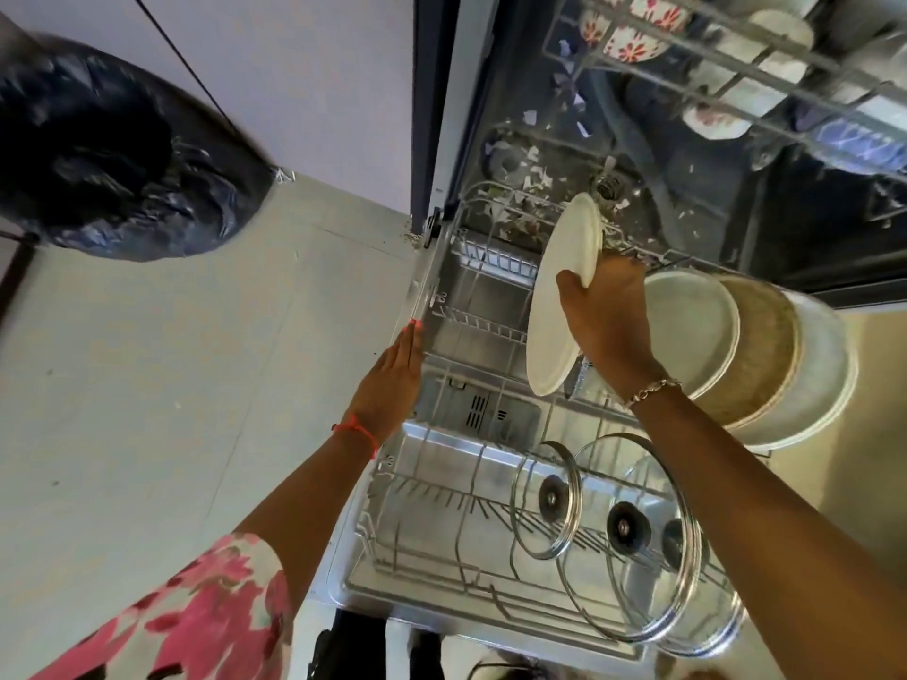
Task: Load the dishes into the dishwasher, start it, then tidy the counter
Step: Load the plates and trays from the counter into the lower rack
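My right hand (608, 316) grips a white plate (559, 296) by its edge, holding it on edge above the middle of the pulled-out lower rack (441, 483). My left hand (392, 380) lies flat with fingers together against the rack's left side, holding nothing. Three glass lids (547, 500) stand upright in the near part of the rack. White pots or deep bowls (697, 331) lie on their sides at the rack's right. The upper rack (687, 56) holds red-flowered bowls and white cups.
The dishwasher door (373, 581) lies open under the rack, with its detergent compartment (481, 409) visible. A full black rubbish bag (113, 154) sits on the pale floor at the left. White cabinet fronts stand behind it.
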`<control>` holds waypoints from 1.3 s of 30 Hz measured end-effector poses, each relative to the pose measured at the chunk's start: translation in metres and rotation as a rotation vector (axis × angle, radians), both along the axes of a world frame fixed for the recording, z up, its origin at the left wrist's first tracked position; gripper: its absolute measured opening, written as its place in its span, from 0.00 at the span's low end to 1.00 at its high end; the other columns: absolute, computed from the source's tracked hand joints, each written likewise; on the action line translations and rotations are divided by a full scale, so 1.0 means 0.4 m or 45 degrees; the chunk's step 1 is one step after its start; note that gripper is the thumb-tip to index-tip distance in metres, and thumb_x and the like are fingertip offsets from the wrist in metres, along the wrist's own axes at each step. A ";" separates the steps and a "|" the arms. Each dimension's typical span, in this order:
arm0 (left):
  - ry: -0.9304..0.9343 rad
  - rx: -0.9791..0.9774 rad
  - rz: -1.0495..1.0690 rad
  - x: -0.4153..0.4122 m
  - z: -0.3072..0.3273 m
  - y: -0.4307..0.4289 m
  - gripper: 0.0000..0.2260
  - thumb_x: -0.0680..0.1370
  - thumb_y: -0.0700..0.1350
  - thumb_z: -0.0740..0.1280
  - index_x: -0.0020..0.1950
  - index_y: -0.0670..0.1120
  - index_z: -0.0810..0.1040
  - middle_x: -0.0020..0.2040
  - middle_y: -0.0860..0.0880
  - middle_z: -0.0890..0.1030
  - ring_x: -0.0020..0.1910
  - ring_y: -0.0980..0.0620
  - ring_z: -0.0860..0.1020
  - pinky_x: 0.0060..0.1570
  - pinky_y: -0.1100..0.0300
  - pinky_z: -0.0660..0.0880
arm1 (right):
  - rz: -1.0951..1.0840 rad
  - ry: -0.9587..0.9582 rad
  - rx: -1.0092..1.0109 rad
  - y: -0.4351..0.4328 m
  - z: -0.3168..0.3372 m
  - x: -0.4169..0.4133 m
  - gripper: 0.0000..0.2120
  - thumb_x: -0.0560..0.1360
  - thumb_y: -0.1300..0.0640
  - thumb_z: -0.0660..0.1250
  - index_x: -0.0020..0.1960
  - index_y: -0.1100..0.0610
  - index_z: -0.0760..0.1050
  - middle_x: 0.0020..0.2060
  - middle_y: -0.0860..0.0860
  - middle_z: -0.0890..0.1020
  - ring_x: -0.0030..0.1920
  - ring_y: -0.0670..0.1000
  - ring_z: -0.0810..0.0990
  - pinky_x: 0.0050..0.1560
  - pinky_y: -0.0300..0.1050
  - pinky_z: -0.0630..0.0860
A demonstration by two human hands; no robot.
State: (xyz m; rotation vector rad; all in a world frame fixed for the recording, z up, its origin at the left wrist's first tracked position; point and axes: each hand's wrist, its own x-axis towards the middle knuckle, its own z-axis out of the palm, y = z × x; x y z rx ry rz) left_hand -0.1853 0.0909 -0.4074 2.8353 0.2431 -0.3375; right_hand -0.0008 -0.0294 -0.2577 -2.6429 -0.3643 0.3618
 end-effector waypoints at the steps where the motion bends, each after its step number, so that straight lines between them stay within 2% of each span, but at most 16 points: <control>1: 0.024 -0.004 -0.015 -0.001 0.000 0.003 0.25 0.76 0.34 0.40 0.73 0.30 0.51 0.73 0.31 0.56 0.72 0.37 0.61 0.69 0.50 0.63 | -0.009 -0.003 0.026 -0.001 0.000 -0.001 0.14 0.76 0.60 0.62 0.52 0.72 0.73 0.49 0.67 0.78 0.49 0.64 0.77 0.46 0.57 0.77; 3: 0.052 0.011 -0.008 -0.001 0.000 0.006 0.25 0.77 0.32 0.50 0.73 0.31 0.48 0.74 0.33 0.54 0.73 0.39 0.58 0.70 0.51 0.63 | -0.047 -0.004 0.050 -0.005 -0.003 0.001 0.14 0.76 0.59 0.62 0.51 0.71 0.74 0.48 0.65 0.79 0.47 0.63 0.78 0.44 0.55 0.78; 5: 0.073 0.058 -0.005 -0.001 -0.001 0.003 0.26 0.77 0.32 0.57 0.73 0.32 0.50 0.74 0.34 0.55 0.73 0.39 0.60 0.69 0.52 0.62 | -0.083 0.002 0.057 -0.008 -0.006 0.006 0.14 0.75 0.58 0.63 0.52 0.70 0.74 0.49 0.64 0.79 0.48 0.63 0.78 0.44 0.54 0.78; 10: 0.095 0.142 -0.042 -0.003 0.005 0.003 0.27 0.78 0.33 0.58 0.74 0.33 0.52 0.74 0.35 0.56 0.73 0.40 0.59 0.68 0.52 0.62 | -0.127 -0.002 0.057 -0.009 -0.004 0.025 0.17 0.75 0.56 0.63 0.56 0.68 0.73 0.52 0.62 0.78 0.51 0.63 0.77 0.49 0.58 0.79; 16: 0.139 0.164 -0.025 0.000 0.002 0.000 0.29 0.73 0.34 0.67 0.72 0.33 0.60 0.71 0.35 0.64 0.69 0.40 0.67 0.63 0.51 0.69 | -0.089 0.052 0.017 0.001 -0.002 0.060 0.18 0.76 0.56 0.63 0.59 0.68 0.70 0.56 0.62 0.75 0.54 0.62 0.77 0.52 0.57 0.77; 19: 0.124 0.215 -0.041 -0.001 0.003 0.000 0.29 0.74 0.35 0.67 0.72 0.33 0.60 0.72 0.35 0.64 0.70 0.40 0.67 0.64 0.51 0.69 | -0.102 0.068 -0.004 0.002 0.001 0.074 0.18 0.76 0.56 0.63 0.61 0.67 0.70 0.58 0.61 0.73 0.55 0.61 0.76 0.53 0.54 0.77; 24: 0.103 0.292 -0.062 -0.002 -0.009 -0.001 0.28 0.73 0.38 0.68 0.71 0.35 0.64 0.71 0.37 0.65 0.69 0.41 0.67 0.63 0.50 0.71 | -0.083 0.100 -0.033 0.002 -0.001 0.086 0.21 0.76 0.55 0.64 0.62 0.67 0.69 0.59 0.62 0.74 0.54 0.61 0.78 0.45 0.48 0.76; 28: 0.085 0.379 -0.107 -0.008 -0.017 -0.002 0.27 0.74 0.40 0.68 0.71 0.36 0.65 0.72 0.38 0.65 0.70 0.42 0.66 0.63 0.52 0.71 | -0.079 0.067 -0.001 0.003 -0.001 0.096 0.20 0.75 0.55 0.64 0.62 0.67 0.70 0.59 0.60 0.75 0.55 0.61 0.78 0.46 0.47 0.76; 33: 0.050 0.409 -0.114 -0.004 -0.019 -0.002 0.27 0.69 0.43 0.73 0.66 0.38 0.72 0.68 0.39 0.71 0.66 0.42 0.71 0.59 0.53 0.73 | -0.041 0.078 -0.041 0.006 -0.010 0.095 0.21 0.76 0.55 0.64 0.64 0.67 0.66 0.61 0.61 0.71 0.58 0.59 0.74 0.49 0.45 0.74; 39: 0.059 0.419 -0.106 -0.001 -0.023 -0.003 0.28 0.70 0.45 0.73 0.68 0.37 0.70 0.69 0.39 0.70 0.67 0.42 0.71 0.60 0.52 0.72 | -0.060 0.128 -0.026 0.014 -0.025 0.094 0.21 0.76 0.56 0.64 0.64 0.67 0.66 0.61 0.61 0.70 0.58 0.59 0.75 0.50 0.48 0.76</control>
